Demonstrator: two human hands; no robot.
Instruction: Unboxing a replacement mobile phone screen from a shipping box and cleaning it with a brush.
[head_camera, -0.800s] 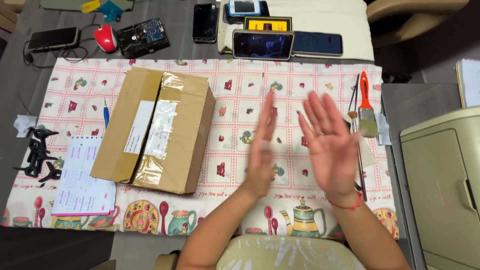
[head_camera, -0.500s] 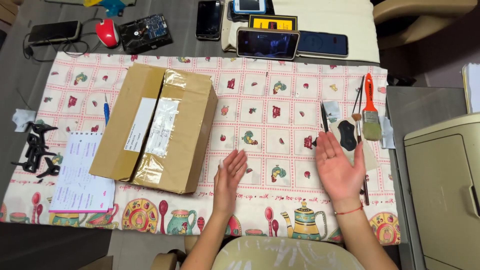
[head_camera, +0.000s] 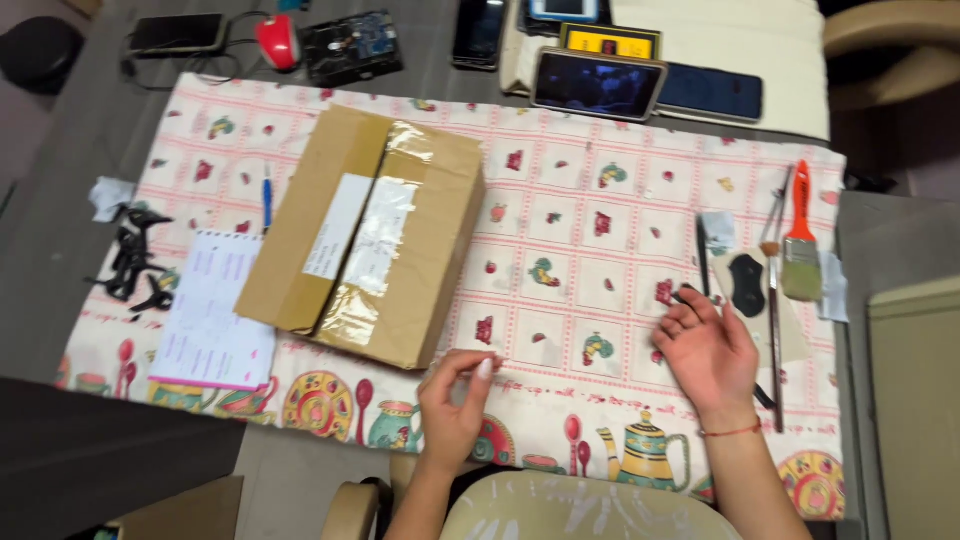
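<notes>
The left hand (head_camera: 452, 405) rests on the patterned tablecloth (head_camera: 560, 210) at about six o'clock, fingers curled loosely together, holding nothing — its fingertips sit just beside the near corner of the taped cardboard box (head_camera: 365, 235), which lies at ten o'clock from it. The right hand (head_camera: 708, 352), at four o'clock, lies flat with fingers slightly apart, empty, its fingertips near a small black tool (head_camera: 745, 284); an orange-handled paintbrush (head_camera: 800, 235) lies at two o'clock.

Open cloth (head_camera: 590, 250) between box (head_camera: 370, 235) and tools (head_camera: 770, 270)
</notes>
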